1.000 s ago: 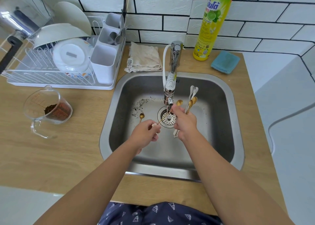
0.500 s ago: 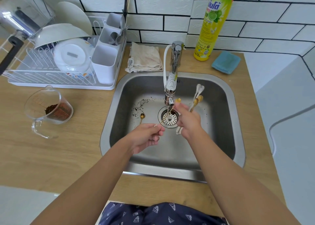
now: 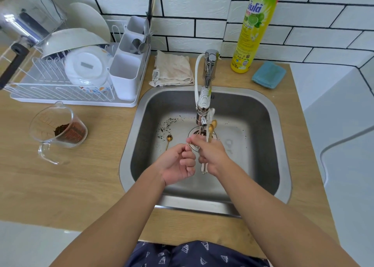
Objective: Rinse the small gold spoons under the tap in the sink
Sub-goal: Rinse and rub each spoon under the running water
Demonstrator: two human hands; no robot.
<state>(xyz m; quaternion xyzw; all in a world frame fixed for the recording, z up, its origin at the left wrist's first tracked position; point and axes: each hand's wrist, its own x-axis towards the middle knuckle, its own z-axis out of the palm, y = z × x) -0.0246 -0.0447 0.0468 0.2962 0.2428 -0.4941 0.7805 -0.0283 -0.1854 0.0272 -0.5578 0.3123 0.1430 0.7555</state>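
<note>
Setting I read as a home kitchen. Evidence: steel sink [image 3: 263, 113] set in a wood-look counter [image 3: 81, 181], white tiled wall [image 3: 202, 14] behind, dish rack [image 3: 60, 92] with bowls far left, dish-soap bottle [image 3: 255, 30] far right. A glass jug [image 3: 58, 129] at left holds what may be coffee grounds.

The wooden counter [image 3: 85, 186] carries a dish rack [image 3: 60, 92], measuring cup [image 3: 58, 129], cloth [image 3: 174, 69], bottle [image 3: 253, 30], sponge [image 3: 269, 74].
</note>
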